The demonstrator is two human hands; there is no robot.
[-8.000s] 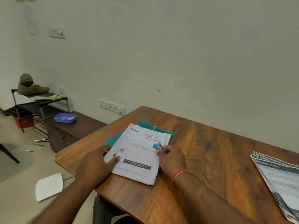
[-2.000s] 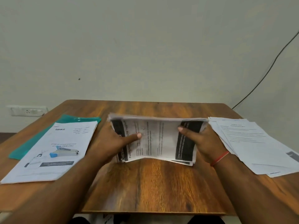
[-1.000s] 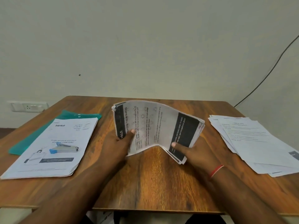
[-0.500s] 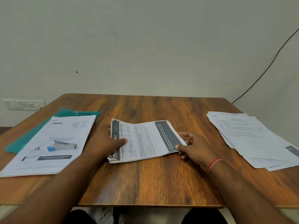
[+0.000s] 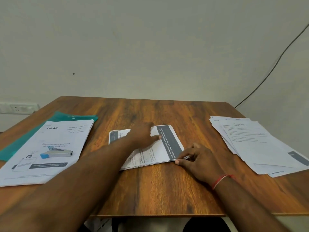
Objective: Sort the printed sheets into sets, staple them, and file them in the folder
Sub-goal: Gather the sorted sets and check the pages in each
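A set of printed sheets with dark bands (image 5: 168, 144) lies flat in the middle of the wooden table (image 5: 158, 190). My left hand (image 5: 143, 135) rests flat across its top, thumb pointing right. My right hand (image 5: 199, 159) pinches the set's near right corner with thumb and fingertips. At the left lies another set headed "blinkit" (image 5: 55, 139), with a blue and silver stapler (image 5: 56, 153) on top of it. Under that set a teal folder (image 5: 23, 133) sticks out to the left and back.
A loose fanned pile of white printed sheets (image 5: 254, 144) lies at the table's right side, reaching the right edge. A wall with a socket strip (image 5: 18, 108) and a hanging black cable (image 5: 274, 64) stands behind the table.
The middle set, held bent and raised a second ago, now lies flat. My left hand slid from its left end onto its middle. My right hand moved to its near right corner.
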